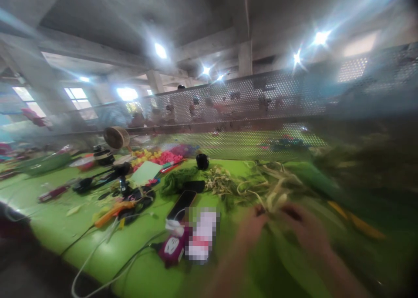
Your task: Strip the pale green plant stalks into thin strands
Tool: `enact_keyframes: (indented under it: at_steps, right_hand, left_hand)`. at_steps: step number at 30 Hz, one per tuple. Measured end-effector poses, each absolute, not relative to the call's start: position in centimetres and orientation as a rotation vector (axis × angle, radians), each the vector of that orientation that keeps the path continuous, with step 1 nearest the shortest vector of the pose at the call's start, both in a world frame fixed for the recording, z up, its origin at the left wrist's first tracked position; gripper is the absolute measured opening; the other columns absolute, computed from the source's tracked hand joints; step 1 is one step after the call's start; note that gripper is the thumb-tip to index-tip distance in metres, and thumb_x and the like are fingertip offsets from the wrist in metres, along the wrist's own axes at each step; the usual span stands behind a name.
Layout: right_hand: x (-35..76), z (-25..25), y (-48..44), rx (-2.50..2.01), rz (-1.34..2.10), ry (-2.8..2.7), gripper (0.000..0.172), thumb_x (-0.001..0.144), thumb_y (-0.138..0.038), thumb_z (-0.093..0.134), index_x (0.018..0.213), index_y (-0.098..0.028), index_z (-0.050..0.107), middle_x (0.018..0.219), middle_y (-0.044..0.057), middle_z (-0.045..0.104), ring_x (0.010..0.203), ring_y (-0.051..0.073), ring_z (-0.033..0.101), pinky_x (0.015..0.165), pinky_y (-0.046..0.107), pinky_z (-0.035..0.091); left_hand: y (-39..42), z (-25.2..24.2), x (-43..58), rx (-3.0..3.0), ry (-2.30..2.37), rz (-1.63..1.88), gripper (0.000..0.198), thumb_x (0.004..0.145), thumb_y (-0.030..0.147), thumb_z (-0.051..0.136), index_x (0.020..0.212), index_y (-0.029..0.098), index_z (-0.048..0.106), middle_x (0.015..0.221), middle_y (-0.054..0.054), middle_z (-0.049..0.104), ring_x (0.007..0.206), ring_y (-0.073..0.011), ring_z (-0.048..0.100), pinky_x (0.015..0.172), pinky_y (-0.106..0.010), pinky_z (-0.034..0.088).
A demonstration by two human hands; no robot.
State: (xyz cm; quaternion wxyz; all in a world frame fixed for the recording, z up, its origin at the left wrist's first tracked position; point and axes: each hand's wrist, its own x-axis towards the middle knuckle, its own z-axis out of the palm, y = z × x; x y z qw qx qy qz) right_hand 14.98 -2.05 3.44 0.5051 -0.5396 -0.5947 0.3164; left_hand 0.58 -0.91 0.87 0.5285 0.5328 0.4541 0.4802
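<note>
The picture is smeared by motion. My left hand and my right hand meet low at the centre right over a green table. Both sit at the near end of a bundle of pale and green plant stems. The fingers of both hands are blurred, so their grip is not clear. More green stems and leaves lie just beyond the hands.
A dark phone, a purple device with white cables, an orange-handled tool and black tools lie to the left. A perforated metal screen runs across the back, with people behind it. A small fan stands at back left.
</note>
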Motion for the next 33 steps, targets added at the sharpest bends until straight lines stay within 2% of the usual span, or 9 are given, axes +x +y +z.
enact_keyframes:
  at_steps: [4,8,13,15,19,21,24,28,33]
  right_hand:
    - [15.2,2.1,-1.5,-1.162,0.611,-1.736,0.02,0.076,-0.041,0.061,0.075,-0.023,0.071,0.082,0.004,0.069,0.078,0.021,0.063,0.072,0.03,0.048]
    - [15.3,1.7,-1.3,-1.077,0.659,-1.871,0.023,0.081,-0.038,0.056,0.082,-0.024,0.074,0.087,0.004,0.07,0.085,0.022,0.064,0.077,0.031,0.047]
    - [15.4,2.1,-1.2,-1.253,0.805,-1.7,0.019,0.073,-0.038,0.061,0.076,-0.02,0.068,0.073,0.003,0.072,0.069,0.021,0.066,0.063,0.029,0.049]
    - [15.5,2.2,-1.1,-1.294,0.844,-1.619,0.021,0.068,-0.037,0.064,0.08,-0.02,0.064,0.065,0.002,0.07,0.062,0.02,0.065,0.057,0.028,0.048]
    - [15.5,2.4,-1.1,-1.227,0.926,-1.62,0.027,0.069,-0.036,0.063,0.09,-0.019,0.063,0.07,0.002,0.071,0.066,0.021,0.066,0.062,0.03,0.049]
    - [15.3,2.6,-1.3,-1.254,0.837,-1.629,0.02,0.068,-0.037,0.063,0.079,-0.02,0.065,0.071,0.003,0.071,0.067,0.021,0.066,0.063,0.029,0.048]
    - [14.9,3.1,-1.8,-1.377,0.692,-1.534,0.018,0.067,-0.039,0.064,0.066,-0.021,0.062,0.057,0.001,0.065,0.055,0.018,0.06,0.052,0.027,0.043]
    - [14.6,3.1,-2.0,-1.456,0.685,-1.43,0.022,0.069,-0.043,0.062,0.063,-0.022,0.06,0.047,-0.002,0.059,0.043,0.015,0.052,0.042,0.026,0.035]
    - [14.7,2.6,-2.0,-1.452,0.596,-1.46,0.024,0.072,-0.044,0.059,0.064,-0.022,0.059,0.055,-0.001,0.063,0.05,0.017,0.057,0.046,0.026,0.039]
  left_hand:
    - [-1.0,0.5,0.6,1.374,1.097,1.163,0.017,0.069,0.022,0.059,0.08,0.017,0.07,0.073,-0.002,0.065,0.071,-0.0166,0.056,0.069,-0.026,0.044]
    - [-1.7,0.9,0.4,1.562,1.352,1.076,0.014,0.066,0.019,0.059,0.075,0.019,0.069,0.07,-0.002,0.065,0.071,-0.0196,0.055,0.067,-0.027,0.042]
    - [-2.3,1.7,0.5,1.721,1.372,1.016,0.012,0.065,0.019,0.056,0.071,0.019,0.068,0.064,-0.002,0.061,0.067,-0.0186,0.053,0.065,-0.027,0.04]
    - [-2.4,2.0,0.5,1.786,1.338,0.985,0.012,0.066,0.019,0.055,0.068,0.019,0.067,0.062,-0.003,0.06,0.066,-0.0185,0.053,0.065,-0.027,0.04]
    - [-2.5,2.3,0.4,1.892,1.285,0.986,0.019,0.066,0.016,0.054,0.077,0.02,0.068,0.072,-0.005,0.064,0.071,-0.0197,0.055,0.068,-0.027,0.041]
    - [-2.3,2.2,0.3,1.889,1.277,1.006,0.021,0.065,0.015,0.054,0.08,0.02,0.068,0.077,-0.005,0.065,0.073,-0.0194,0.055,0.07,-0.028,0.042]
    - [-1.8,1.6,0.5,1.731,1.295,1.073,0.017,0.066,0.015,0.056,0.079,0.017,0.068,0.079,-0.004,0.065,0.072,-0.017,0.055,0.07,-0.027,0.043]
    - [-1.1,0.4,1.1,1.418,1.259,1.205,0.012,0.07,0.02,0.059,0.078,0.014,0.064,0.069,-0.001,0.06,0.065,-0.0126,0.051,0.064,-0.023,0.041]
    - [-1.2,-0.1,1.6,1.49,1.299,1.271,0.015,0.072,0.025,0.062,0.082,0.015,0.065,0.074,-0.002,0.062,0.069,-0.0138,0.053,0.066,-0.024,0.04]
